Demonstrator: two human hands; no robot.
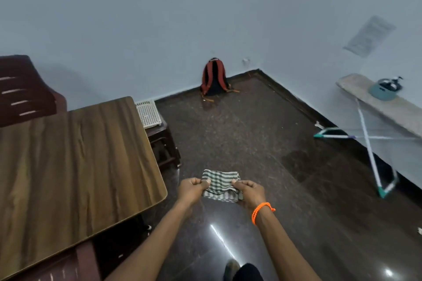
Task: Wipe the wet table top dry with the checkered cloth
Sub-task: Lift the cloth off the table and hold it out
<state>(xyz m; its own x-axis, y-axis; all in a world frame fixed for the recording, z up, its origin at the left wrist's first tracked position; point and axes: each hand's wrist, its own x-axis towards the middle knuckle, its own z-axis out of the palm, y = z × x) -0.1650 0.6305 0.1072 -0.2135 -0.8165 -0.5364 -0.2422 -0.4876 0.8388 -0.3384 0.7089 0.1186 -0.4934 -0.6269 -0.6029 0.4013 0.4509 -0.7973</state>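
Note:
The green-and-white checkered cloth [221,185] is folded into a small rectangle and held in the air over the dark floor, to the right of the table. My left hand [193,189] pinches its left edge and my right hand [249,190], with an orange band on the wrist, pinches its right edge. The brown wood-grain table top [75,157] fills the left side, its rounded near-right corner just left of my left hand. Neither hand touches the table.
A dark red chair [25,89] stands behind the table and another chair back [68,264] sits at its near edge. A white plastic tray [148,113] lies on a stool beside the table. A red backpack [214,77] leans in the corner. An ironing board [383,107] stands at the right wall.

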